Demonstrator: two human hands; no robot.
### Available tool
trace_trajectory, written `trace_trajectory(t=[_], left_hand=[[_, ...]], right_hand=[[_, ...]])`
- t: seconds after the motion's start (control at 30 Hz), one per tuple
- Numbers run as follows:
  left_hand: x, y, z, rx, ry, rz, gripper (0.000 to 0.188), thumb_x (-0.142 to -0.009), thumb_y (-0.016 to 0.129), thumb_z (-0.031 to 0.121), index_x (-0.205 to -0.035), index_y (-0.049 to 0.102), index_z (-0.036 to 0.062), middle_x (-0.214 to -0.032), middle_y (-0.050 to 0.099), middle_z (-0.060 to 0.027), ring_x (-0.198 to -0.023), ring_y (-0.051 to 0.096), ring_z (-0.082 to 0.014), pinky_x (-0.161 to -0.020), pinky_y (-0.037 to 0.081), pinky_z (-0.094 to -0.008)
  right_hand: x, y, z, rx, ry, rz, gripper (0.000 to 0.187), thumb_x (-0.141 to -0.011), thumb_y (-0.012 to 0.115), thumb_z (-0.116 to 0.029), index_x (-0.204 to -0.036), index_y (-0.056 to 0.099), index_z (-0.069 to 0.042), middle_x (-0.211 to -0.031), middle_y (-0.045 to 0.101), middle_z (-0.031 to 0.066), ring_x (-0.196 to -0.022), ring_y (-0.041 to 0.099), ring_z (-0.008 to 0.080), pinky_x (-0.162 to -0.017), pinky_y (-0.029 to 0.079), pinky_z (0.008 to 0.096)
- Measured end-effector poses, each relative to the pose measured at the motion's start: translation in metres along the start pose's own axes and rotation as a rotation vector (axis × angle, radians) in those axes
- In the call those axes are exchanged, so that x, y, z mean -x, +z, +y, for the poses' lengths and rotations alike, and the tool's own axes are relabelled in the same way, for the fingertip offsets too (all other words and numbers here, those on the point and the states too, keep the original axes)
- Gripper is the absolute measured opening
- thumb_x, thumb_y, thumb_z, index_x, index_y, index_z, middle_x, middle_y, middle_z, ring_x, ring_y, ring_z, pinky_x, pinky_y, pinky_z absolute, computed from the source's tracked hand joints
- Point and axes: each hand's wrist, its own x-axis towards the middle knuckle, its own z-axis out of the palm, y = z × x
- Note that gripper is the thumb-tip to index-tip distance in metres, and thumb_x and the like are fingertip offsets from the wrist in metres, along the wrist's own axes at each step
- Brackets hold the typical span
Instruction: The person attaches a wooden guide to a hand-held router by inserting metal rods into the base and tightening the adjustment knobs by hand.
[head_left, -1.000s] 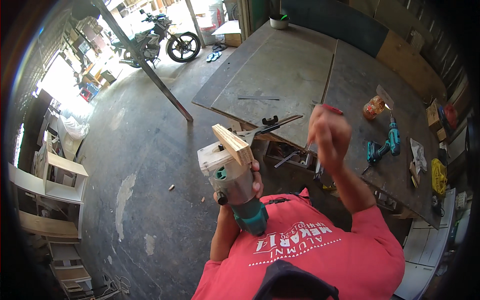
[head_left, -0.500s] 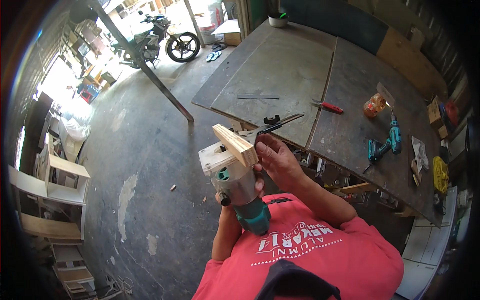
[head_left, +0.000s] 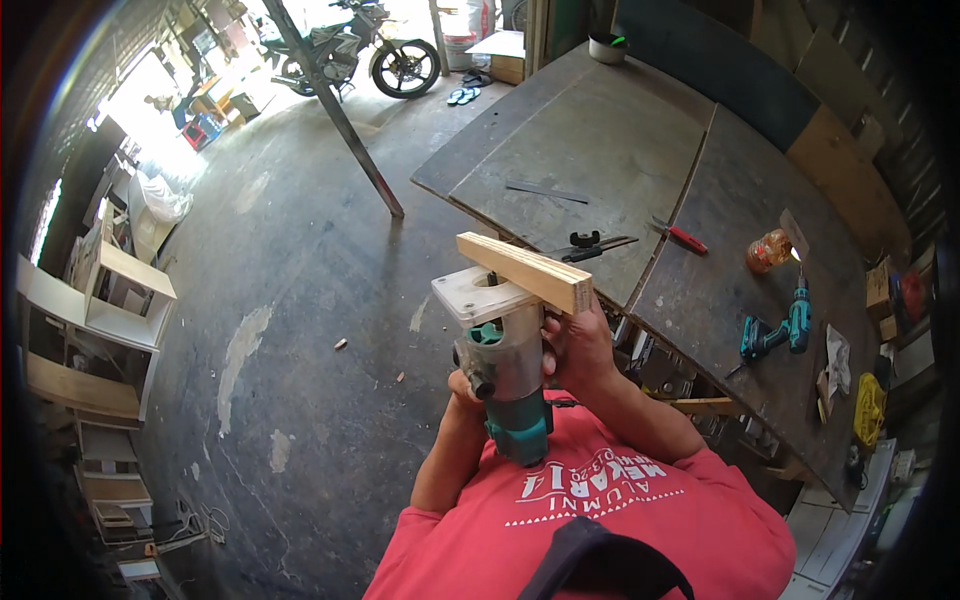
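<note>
An upended trim router (head_left: 515, 340) with a teal motor end, metal body and pale square base stands in front of my chest. My left hand (head_left: 464, 385) is closed around its body, mostly hidden behind it. Across the upturned base lies a wooden block (head_left: 530, 272), slanting down to the right. My right hand (head_left: 585, 345) is closed at the block's right end, its fingertips partly hidden behind the wood. Beyond the block a black clamp-like part (head_left: 585, 242) shows at the workbench edge.
The dark workbench (head_left: 610, 150) spans the right, carrying a red-handled cutter (head_left: 687, 238), a thin metal strip (head_left: 547, 192), a teal cordless drill (head_left: 790, 325) and an orange jar (head_left: 768, 252). A metal post (head_left: 340, 120) and a motorcycle (head_left: 400, 70) stand farther off; shelving (head_left: 125, 285) is at left.
The view has shifted. The router and block have turned, showing more of the block's long side. My right hand has moved in behind the block's end, closer to the router.
</note>
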Motion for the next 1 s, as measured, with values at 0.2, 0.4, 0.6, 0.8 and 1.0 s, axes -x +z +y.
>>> trace_trajectory(t=[0.2,0.4,0.6,0.8,1.0], left_hand=[[0.002,0.004,0.005,-0.008,-0.013,0.014,0.111,-0.058,0.087,0.028,-0.145,0.029,-0.0079,-0.137,0.046,-0.0242,-0.107,0.061,-0.0316,-0.087,0.056,-0.0369],[0.006,-0.004,0.005,-0.007,-0.073,0.014,0.112,-0.057,0.088,0.027,-0.145,0.029,-0.0077,-0.138,0.045,-0.0240,-0.111,0.060,-0.0329,-0.090,0.054,-0.0377],[0.008,-0.008,0.003,0.009,-0.078,0.015,0.113,-0.058,0.090,0.027,-0.146,0.028,-0.0066,-0.141,0.043,-0.0227,-0.113,0.059,-0.0335,-0.091,0.054,-0.0379],[0.005,-0.004,0.008,0.011,-0.053,-0.021,0.110,-0.059,0.088,0.026,-0.146,0.028,-0.0060,-0.138,0.046,-0.0240,-0.113,0.059,-0.0345,-0.091,0.055,-0.0398],[0.009,-0.012,0.009,-0.012,-0.111,-0.038,0.107,-0.060,0.085,0.027,-0.146,0.029,-0.0061,-0.123,0.056,-0.0274,-0.109,0.062,-0.0343,-0.092,0.054,-0.0407]], right_hand=[[0.009,0.004,0.007,0.002,0.028,0.107,0.033,-0.102,0.053,-0.024,-0.132,0.044,-0.017,-0.073,0.052,-0.0006,-0.037,0.052,0.0155,-0.028,0.044,0.0272],[-0.001,-0.004,0.014,0.064,-0.041,0.114,0.032,-0.098,0.057,-0.036,-0.075,0.053,-0.014,-0.056,0.055,0.0016,-0.033,0.049,0.0142,-0.026,0.038,0.0301],[0.001,0.011,0.015,-0.090,-0.010,0.159,0.029,-0.099,0.048,-0.018,-0.127,0.048,-0.013,-0.070,0.051,-0.0023,-0.036,0.044,0.0077,-0.028,0.038,0.0219],[0.000,0.008,0.015,0.066,-0.045,0.103,0.027,-0.102,0.049,-0.025,-0.126,0.048,-0.013,-0.070,0.050,-0.0035,-0.035,0.044,0.0071,-0.028,0.037,0.0213],[-0.002,0.010,0.015,0.062,-0.070,0.153,0.024,-0.099,0.058,-0.035,-0.097,0.058,-0.011,-0.060,0.049,-0.0060,-0.032,0.044,0.0084,-0.027,0.035,0.0247]])
